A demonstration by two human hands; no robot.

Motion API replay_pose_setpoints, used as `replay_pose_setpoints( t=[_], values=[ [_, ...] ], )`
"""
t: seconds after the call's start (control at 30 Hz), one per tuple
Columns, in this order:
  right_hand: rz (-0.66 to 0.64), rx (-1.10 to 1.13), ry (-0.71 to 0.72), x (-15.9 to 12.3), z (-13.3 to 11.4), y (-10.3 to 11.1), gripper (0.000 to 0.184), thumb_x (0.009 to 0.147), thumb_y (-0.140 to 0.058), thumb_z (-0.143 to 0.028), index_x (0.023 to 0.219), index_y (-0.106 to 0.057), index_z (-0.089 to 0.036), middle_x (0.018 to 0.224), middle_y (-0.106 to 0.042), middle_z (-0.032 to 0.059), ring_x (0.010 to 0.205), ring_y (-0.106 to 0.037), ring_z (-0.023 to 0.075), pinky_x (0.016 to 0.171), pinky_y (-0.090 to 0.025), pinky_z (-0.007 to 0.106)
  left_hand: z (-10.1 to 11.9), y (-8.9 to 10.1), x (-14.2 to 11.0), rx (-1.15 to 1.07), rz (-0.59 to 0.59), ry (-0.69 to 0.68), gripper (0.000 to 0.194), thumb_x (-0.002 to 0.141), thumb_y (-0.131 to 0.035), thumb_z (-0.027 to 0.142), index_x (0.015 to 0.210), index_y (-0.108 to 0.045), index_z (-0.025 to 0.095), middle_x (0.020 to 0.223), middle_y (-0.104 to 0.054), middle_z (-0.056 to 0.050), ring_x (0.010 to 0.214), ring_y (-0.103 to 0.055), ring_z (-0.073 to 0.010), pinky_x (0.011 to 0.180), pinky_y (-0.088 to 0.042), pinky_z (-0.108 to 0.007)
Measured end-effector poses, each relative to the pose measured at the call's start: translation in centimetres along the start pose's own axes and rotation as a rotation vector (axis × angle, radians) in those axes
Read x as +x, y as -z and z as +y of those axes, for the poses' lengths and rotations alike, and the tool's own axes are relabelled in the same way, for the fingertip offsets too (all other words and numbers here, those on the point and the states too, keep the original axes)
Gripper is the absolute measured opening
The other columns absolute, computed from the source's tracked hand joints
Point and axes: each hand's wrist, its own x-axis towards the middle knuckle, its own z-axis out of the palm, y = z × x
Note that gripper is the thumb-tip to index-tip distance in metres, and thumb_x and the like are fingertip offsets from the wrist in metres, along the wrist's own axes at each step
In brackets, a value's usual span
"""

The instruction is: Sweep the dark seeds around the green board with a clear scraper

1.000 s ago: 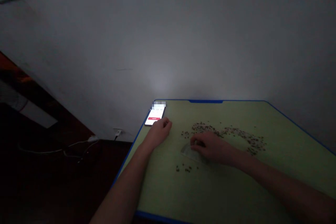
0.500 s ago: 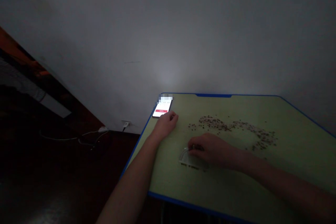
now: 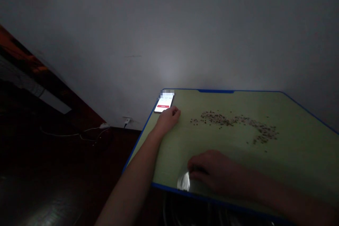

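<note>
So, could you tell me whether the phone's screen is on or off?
On: the phone shows a bright white display with a red bar.

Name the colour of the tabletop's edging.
The edging is blue, around a pale green tabletop; it shows best in the head view.

Table (image 3: 172, 148): standing before the wall (image 3: 169, 42), its far edge running along it.
Phone (image 3: 163, 106): lying on the table's far left corner.
Left hand (image 3: 168, 117): resting just before the phone.
Small pieces (image 3: 217, 119): lying scattered across the table's middle and right, right of the phone.
Sheet (image 3: 184, 182): sitting at the table's near edge, before the small pieces.
Right hand (image 3: 208, 171): holding the sheet from its right.
Cable (image 3: 60, 134): running left of the table.
</note>
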Motion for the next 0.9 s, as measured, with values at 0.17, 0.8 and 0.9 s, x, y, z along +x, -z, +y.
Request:
replay_pose_setpoints(
  t=[0.17,0.8,0.9],
  values=[
    [0.054,0.063,-0.037,-0.5,-0.3,-0.2,0.013,0.083,-0.054,-0.023,0.086,-0.067,-0.022,0.080,-0.069,0.0006,0.073,-0.060,0.0142,0.067,-0.040,0.025,0.2,0.0,-0.1,0.010,0.015,0.006,0.025,0.081,-0.041,0.034,0.074,-0.057,0.017,0.063,-0.057,-0.001,0.060,-0.049,-0.0136,0.053,-0.032,-0.024],
    [0.200,0.054,-0.034,-0.8,-1.5,-1.5,0.013,0.084,-0.051,-0.022,0.085,-0.064,-0.023,0.078,-0.069,-0.0015,0.068,-0.061,0.0129,0.064,-0.039,0.025,0.1,0.0,-0.4,0.044,0.029,0.000,0.027,0.082,-0.039,0.037,0.071,-0.055,0.018,0.062,-0.056,0.001,0.060,-0.050,-0.0137,0.053,-0.032,-0.024],
    [0.207,0.039,-0.030,-1.0,-1.9,-1.4,0.011,0.083,-0.053,-0.022,0.083,-0.064,-0.023,0.077,-0.069,-0.0012,0.066,-0.060,0.0127,0.062,-0.038,0.025,0.3,0.1,-0.4,0.040,0.025,-0.001,0.026,0.081,-0.040,0.036,0.069,-0.055,0.018,0.060,-0.055,0.001,0.060,-0.049,-0.0138,0.053,-0.032,-0.024]
  ],
)
